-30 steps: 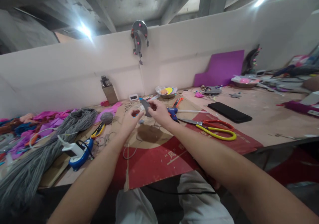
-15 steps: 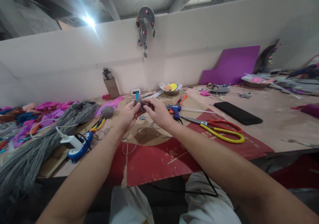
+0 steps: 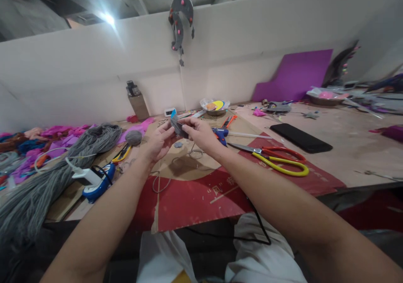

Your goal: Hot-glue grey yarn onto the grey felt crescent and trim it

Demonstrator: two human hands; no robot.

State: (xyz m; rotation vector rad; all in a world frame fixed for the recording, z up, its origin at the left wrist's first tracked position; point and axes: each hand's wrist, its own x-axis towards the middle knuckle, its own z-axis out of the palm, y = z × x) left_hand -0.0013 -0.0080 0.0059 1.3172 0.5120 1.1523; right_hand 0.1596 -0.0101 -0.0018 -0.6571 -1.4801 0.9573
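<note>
Between my two hands is a small curved grey piece (image 3: 179, 127) with a bright blue tip, perhaps felt. My left hand (image 3: 160, 141) pinches its left side between thumb and fingers. From the right, my right hand (image 3: 200, 134) grips the other end. Below them a small grey scrap (image 3: 178, 145) and a loop of thin grey cord (image 3: 195, 153) lie on the cardboard (image 3: 201, 199), which is brown and red. A blue glue gun (image 3: 220, 135) lies just right of my right hand, beside large scissors (image 3: 277, 159) with red and yellow handles.
A black phone (image 3: 300, 138) lies at the right. Grey yarn (image 3: 91, 148), a yarn ball (image 3: 134, 137) and a blue power strip (image 3: 99, 186) with a white plug are at the left. A bowl (image 3: 215, 108) stands by the wall, under a hanging grey moon ornament (image 3: 182, 10).
My hands have turned the grey piece, and its blue tip now points up. My left fingers have shifted along it. The whole view has moved a little.
</note>
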